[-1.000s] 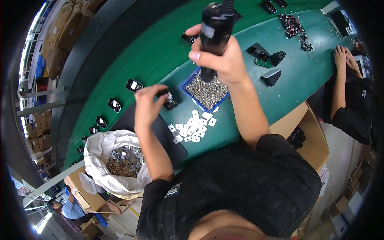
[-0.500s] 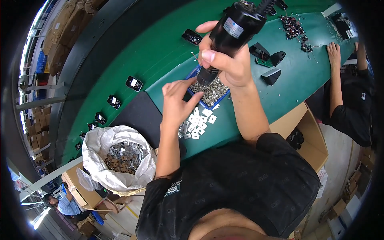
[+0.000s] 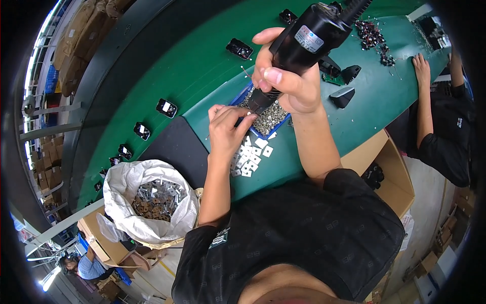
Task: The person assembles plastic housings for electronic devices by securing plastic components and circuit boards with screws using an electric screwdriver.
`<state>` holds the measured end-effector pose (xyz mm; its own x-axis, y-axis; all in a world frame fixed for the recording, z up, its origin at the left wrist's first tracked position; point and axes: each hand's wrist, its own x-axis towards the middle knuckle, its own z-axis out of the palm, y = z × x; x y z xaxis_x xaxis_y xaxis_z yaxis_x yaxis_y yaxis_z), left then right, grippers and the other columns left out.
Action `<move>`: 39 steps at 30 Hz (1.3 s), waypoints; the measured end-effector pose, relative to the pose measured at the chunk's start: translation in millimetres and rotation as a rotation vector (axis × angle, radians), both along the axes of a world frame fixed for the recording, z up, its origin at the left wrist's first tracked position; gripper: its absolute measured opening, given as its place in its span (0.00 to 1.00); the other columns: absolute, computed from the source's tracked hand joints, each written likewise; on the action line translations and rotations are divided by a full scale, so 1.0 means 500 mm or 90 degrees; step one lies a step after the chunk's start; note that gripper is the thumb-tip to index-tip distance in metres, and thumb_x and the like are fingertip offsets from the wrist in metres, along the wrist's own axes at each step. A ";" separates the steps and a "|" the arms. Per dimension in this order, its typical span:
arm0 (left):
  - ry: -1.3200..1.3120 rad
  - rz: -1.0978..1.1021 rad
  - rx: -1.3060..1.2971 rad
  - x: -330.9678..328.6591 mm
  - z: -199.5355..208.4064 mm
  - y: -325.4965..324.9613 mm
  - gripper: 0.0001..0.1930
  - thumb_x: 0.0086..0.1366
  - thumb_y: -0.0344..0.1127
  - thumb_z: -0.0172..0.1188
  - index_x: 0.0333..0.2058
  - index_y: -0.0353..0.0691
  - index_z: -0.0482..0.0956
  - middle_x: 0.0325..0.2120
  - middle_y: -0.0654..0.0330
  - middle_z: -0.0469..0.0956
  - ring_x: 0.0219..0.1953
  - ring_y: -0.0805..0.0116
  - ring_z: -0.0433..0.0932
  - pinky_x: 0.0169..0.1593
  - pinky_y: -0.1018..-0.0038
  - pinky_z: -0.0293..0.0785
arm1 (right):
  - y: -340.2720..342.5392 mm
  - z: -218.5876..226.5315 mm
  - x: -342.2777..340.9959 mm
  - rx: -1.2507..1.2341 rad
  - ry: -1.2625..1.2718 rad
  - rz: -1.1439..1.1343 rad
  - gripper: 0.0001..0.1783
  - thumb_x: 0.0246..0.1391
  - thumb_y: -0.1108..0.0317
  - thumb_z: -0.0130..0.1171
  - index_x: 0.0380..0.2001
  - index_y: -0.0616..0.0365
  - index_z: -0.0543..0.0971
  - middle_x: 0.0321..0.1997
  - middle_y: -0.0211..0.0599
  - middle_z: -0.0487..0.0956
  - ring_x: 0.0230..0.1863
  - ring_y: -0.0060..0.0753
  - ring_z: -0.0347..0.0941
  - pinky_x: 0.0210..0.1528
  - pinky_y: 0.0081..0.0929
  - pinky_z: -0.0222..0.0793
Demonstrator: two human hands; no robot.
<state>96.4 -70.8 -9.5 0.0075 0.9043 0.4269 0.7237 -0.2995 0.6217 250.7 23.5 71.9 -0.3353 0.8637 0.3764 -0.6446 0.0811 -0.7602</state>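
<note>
My right hand (image 3: 291, 83) is wrapped round a black electric screwdriver (image 3: 306, 43), its nose slanting down to the left. Thumb and fingers of my left hand (image 3: 228, 129) are pinched together right by the screwdriver's tip. Whatever sits in that pinch is too small to make out. Beneath both hands lies a blue tray (image 3: 267, 137) full of small metal screws (image 3: 273, 117), partly hidden by the tool and fingers. White square pieces with holes (image 3: 248, 158) are heaped on the green table just in front of the tray.
A white sack (image 3: 119, 202) of metal pieces stands at the left, beside a black mat (image 3: 174, 147). Small black devices (image 3: 166, 108) line the green belt (image 3: 202, 66). Black housings (image 3: 342, 97) and a wire pile (image 3: 372, 38) lie rightward, near a co-worker's hand (image 3: 421, 68).
My left fingers have closed from spread to a pinch at the screwdriver's tip. The screwdriver has shifted slightly right and down. Devices on the belt have moved a little to the left.
</note>
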 end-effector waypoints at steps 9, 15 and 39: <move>0.009 0.008 0.068 -0.009 -0.007 -0.002 0.12 0.44 0.39 0.73 0.20 0.41 0.77 0.19 0.65 0.77 0.25 0.69 0.76 0.42 0.70 0.62 | 0.004 -0.019 -0.010 0.026 0.050 0.050 0.28 0.44 0.69 0.58 0.50 0.69 0.66 0.23 0.32 0.71 0.19 0.21 0.67 0.26 0.24 0.67; 0.041 0.022 0.104 -0.014 -0.002 -0.002 0.13 0.42 0.40 0.74 0.18 0.42 0.77 0.18 0.66 0.76 0.26 0.70 0.75 0.42 0.69 0.63 | 0.009 -0.030 -0.013 0.068 0.084 0.104 0.30 0.44 0.67 0.60 0.51 0.67 0.65 0.23 0.31 0.71 0.18 0.20 0.66 0.25 0.23 0.66; -0.019 0.053 0.308 -0.057 -0.037 -0.034 0.14 0.41 0.43 0.74 0.21 0.45 0.77 0.19 0.69 0.76 0.26 0.71 0.75 0.39 0.71 0.62 | -0.012 -0.042 -0.050 0.164 0.272 0.280 0.31 0.47 0.68 0.59 0.54 0.58 0.62 0.26 0.29 0.70 0.23 0.24 0.68 0.30 0.26 0.67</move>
<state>68.0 -87.7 -27.9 -0.0747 0.5989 0.7973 0.7420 -0.5008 0.4457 225.7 17.3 50.8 -0.4108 0.5448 0.7310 -0.8998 -0.1130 -0.4214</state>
